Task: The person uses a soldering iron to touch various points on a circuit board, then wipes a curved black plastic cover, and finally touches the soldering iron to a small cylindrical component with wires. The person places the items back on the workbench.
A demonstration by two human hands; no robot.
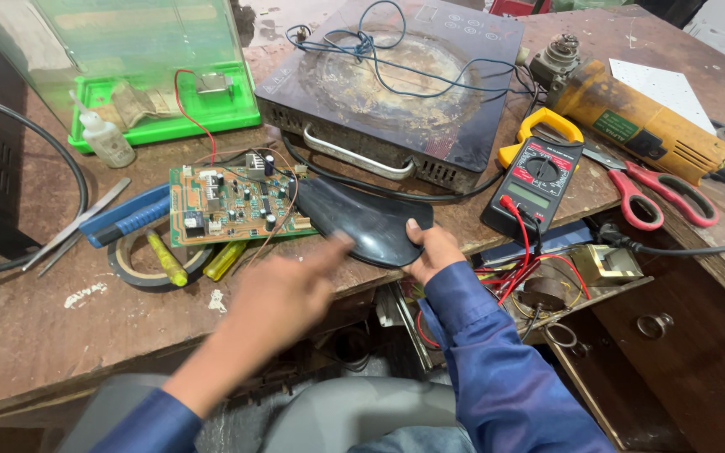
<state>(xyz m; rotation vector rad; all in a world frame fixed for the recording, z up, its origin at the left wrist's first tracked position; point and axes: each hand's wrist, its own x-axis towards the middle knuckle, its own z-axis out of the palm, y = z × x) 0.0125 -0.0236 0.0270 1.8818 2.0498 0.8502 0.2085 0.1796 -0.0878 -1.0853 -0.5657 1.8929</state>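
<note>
Right beside the circuit board (232, 205), the right hand (431, 252) pinches a black curved cover (362, 220); the left hand's (283, 294) grip, blurred, cannot be told.

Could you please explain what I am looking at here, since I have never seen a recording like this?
There is one picture, taken by a camera worn on a person's head and looking down at their own two bare hands over a worn brown wooden workbench. The right hand holds a smooth black curved plastic cover at its near edge. The left hand is blurred and reaches toward the same cover. Beside it lies a green circuit board. Behind stands a dark flat induction cooker with blue wires on top. To the right are a black and yellow multimeter, red-handled scissors and a yellow angle grinder.
</note>
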